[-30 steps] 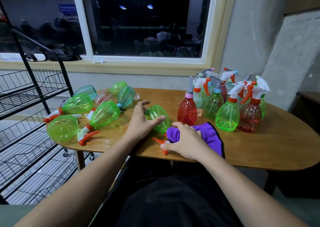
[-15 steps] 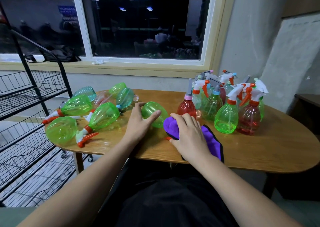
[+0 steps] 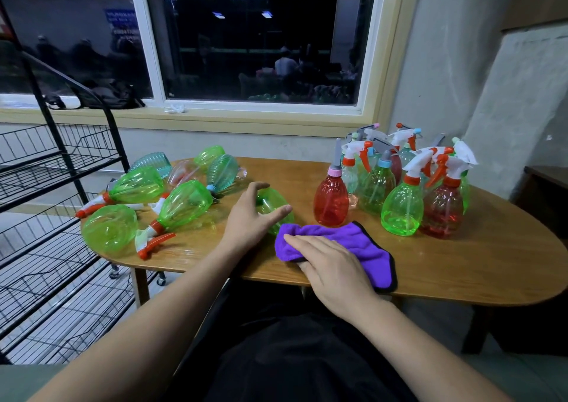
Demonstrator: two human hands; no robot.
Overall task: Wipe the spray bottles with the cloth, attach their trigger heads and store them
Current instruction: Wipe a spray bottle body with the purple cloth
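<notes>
Wiping step, by look of it. Left hand spread wide over green bottle lying mid-table, thumb and forefinger straddling it, steadying rather than clamping. Right hand flat, fingers straight, pressing purple cloth against bottle's near side. Next move probably needs firmer hold, bottle rolled under cloth. Cloth corner close to table near edge. Working room only between lying bottles and upright cluster; wire rack past left edge.

1 wide-angle head cam, fwd & down, close over table, toward window.
</notes>
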